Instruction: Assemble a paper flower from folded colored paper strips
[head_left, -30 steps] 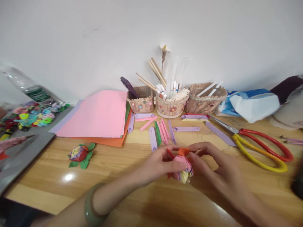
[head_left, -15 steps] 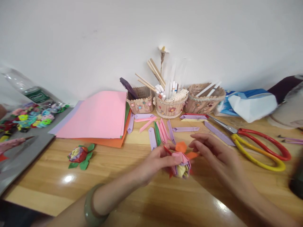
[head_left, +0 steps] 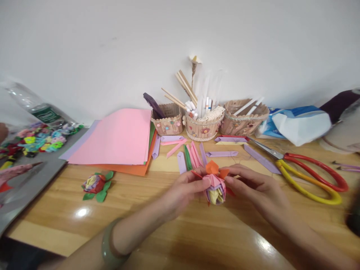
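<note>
A folded paper flower (head_left: 216, 189), pink and lilac with a pale yellow centre and orange petals, is held up over the wooden table. My left hand (head_left: 187, 189) grips its left side, thumb on the pink paper. On the other side, my right hand (head_left: 249, 183) pinches an orange petal between thumb and fingers. Just behind the flower lie folded strips in pink (head_left: 194, 154), green (head_left: 188, 156) and lilac (head_left: 181, 162). A second paper flower (head_left: 94, 183), red with green leaves, rests on the table at the left.
Pink paper sheets (head_left: 112, 137) lie stacked at back left. Three decorated baskets (head_left: 204, 129) stand by the wall. Large scissors (head_left: 309, 172) are on the right, near a blue tissue pack (head_left: 300, 112). A grey board (head_left: 30, 191) at far left bears colourful pieces and a bottle (head_left: 42, 108).
My right hand has moved left and closed on an orange petal. The flower has risen slightly, still in my left hand.
</note>
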Demonstrator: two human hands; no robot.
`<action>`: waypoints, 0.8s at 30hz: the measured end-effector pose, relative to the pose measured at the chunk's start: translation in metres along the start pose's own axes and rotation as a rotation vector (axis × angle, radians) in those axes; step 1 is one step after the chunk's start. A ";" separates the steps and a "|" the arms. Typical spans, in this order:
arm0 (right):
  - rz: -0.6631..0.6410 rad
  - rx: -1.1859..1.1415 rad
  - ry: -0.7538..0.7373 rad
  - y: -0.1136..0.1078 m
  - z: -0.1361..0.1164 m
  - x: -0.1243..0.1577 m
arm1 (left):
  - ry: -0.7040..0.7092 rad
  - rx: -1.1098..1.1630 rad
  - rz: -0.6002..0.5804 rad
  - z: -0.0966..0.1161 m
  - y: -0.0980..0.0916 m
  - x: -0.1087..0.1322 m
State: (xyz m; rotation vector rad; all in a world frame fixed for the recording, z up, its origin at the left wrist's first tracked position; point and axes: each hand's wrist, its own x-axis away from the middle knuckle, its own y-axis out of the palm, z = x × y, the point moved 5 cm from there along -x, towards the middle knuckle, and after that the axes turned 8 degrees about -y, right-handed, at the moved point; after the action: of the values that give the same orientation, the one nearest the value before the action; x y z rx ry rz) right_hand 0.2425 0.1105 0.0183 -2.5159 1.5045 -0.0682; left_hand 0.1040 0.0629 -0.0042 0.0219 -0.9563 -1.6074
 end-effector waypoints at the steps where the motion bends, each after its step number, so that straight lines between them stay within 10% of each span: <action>1: -0.001 -0.003 0.003 0.000 -0.001 0.000 | 0.001 -0.003 -0.008 0.001 0.000 0.000; 24: -0.131 -0.045 0.259 0.013 0.007 0.002 | -0.057 -0.175 0.126 -0.004 -0.006 -0.006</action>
State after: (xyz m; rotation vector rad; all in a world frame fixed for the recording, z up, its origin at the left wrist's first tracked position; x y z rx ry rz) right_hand 0.2333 0.1037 0.0087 -2.7252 1.4395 -0.3985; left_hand 0.1023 0.0654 -0.0129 -0.2025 -0.8400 -1.5758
